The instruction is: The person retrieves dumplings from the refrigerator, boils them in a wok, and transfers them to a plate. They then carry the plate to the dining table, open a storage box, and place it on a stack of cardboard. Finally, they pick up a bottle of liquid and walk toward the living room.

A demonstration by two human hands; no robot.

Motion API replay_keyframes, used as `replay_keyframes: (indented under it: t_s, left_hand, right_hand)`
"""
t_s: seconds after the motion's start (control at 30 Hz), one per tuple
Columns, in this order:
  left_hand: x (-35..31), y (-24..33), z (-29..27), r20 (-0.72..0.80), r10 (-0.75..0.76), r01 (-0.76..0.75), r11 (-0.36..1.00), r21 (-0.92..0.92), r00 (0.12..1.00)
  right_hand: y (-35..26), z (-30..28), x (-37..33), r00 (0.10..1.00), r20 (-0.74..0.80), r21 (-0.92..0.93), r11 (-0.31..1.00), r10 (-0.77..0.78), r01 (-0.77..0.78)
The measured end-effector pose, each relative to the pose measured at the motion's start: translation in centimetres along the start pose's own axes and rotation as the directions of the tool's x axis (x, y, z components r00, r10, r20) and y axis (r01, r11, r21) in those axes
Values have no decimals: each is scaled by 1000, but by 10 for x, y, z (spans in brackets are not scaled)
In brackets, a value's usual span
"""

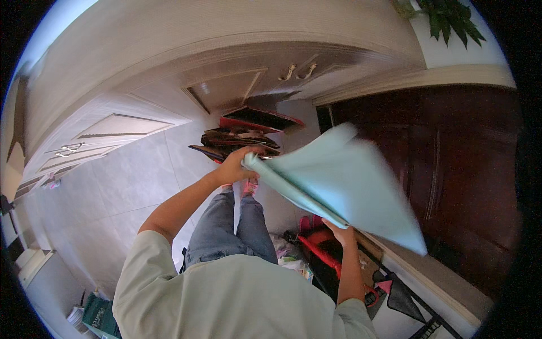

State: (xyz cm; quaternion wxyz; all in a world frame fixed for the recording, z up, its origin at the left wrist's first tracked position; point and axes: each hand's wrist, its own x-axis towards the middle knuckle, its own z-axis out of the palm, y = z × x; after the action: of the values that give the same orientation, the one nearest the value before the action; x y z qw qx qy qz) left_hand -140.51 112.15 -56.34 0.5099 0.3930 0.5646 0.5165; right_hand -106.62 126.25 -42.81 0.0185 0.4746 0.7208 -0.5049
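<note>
A large pale blue-green sheet (339,175) stretches out in front of me, folded along its near edge; whether it is cloth, plastic or a flattened bag, I cannot tell. Motion smears its far edge. My left hand (236,168) is closed round one end of the folded edge. At the other end, my right hand (337,230) grips the fold, its fingers partly hidden beneath the sheet. Just beyond my left hand, several dark flat pieces and a red-edged dark panel (262,117) stand on the floor by the cabinet.
A pale cabinet (226,87) with metal handles runs across the front and left. On the right is a dark brown panelled door (440,164). Red and black items (322,251) lie beside my right leg. A dark green box (100,315) sits at the lower left, on grey tiles.
</note>
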Motion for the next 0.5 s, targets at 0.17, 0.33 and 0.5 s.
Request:
replay_keyframes:
  t_s: [0.17, 0.33, 0.5]
  left_hand:
    - [-13, -63, -1, -82, 372, -362, 925, 115, 924]
    - [-8, -49, -4, -313, 253, -275, 961, -28, 915]
    - [3, -83, -36, -254, 24, -8, 998, 65, 967]
  right_hand:
    - [25, 2, 52, 933, 347, -90, 987, -98, 137]
    - [35, 16, 93, 911, 378, -16, 982, -167, 186]
    - [68, 32, 164, 737, 577, 70, 920, -352, 386]
